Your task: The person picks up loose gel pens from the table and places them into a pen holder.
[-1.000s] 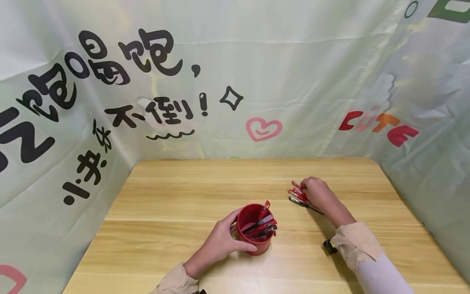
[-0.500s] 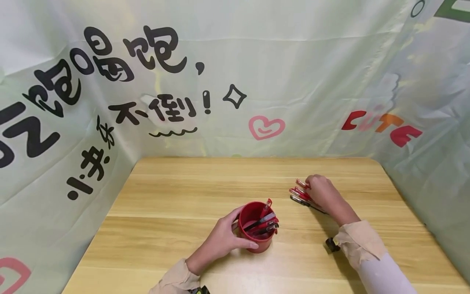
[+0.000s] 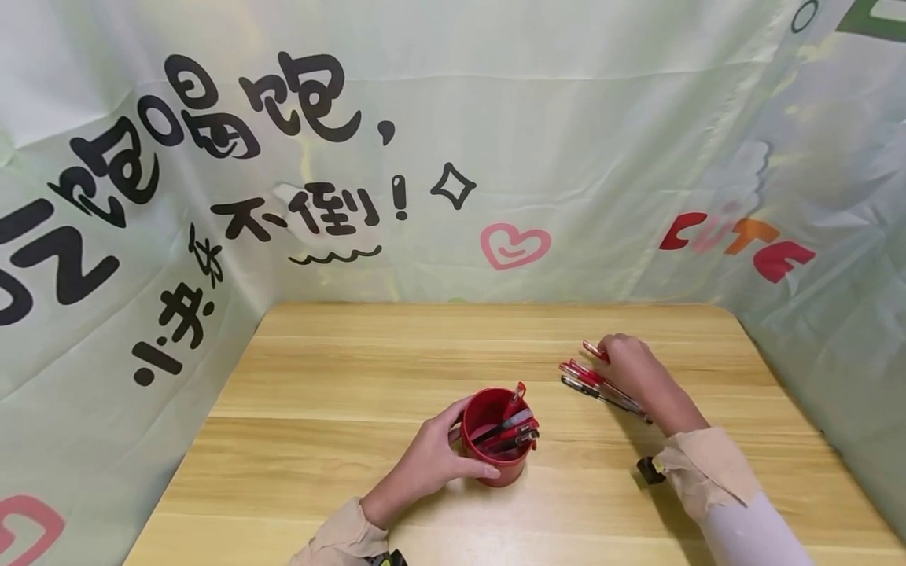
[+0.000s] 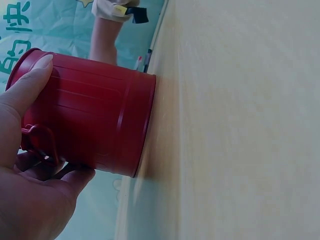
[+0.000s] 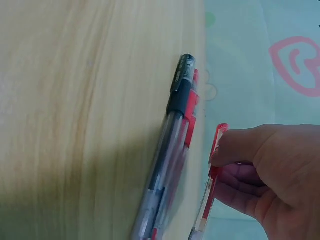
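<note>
Pinching a slender red-capped pen with a clear barrel point(image 3: 595, 350) between thumb and fingers, the right hand point(image 3: 637, 369) keeps a narrow grip at the far right of the pale wooden surface point(image 3: 318, 377). Nearer the middle, the left hand point(image 3: 435, 456) has its grip curled round a round red metal-looking cup point(image 3: 506, 474) from the left, thumb on the near side and fingers beside the wire-like loop handle point(image 4: 42, 142). Judging from how things lie, the work looks part done: several red, black and clear pens point(image 3: 515, 401) already lean inside the cup, at least four by what shows, tops towards its right rim. Left over, besides the pinched pen, are a black-capped clear pen point(image 3: 583, 387) and what seem to be two red-capped pens point(image 3: 586, 373), lying close together on the surface, to the cup's far right. The pinched pen is apart from the cup, so its placing appears undone; whether its lower end touches the surface, I cannot tell.
</note>
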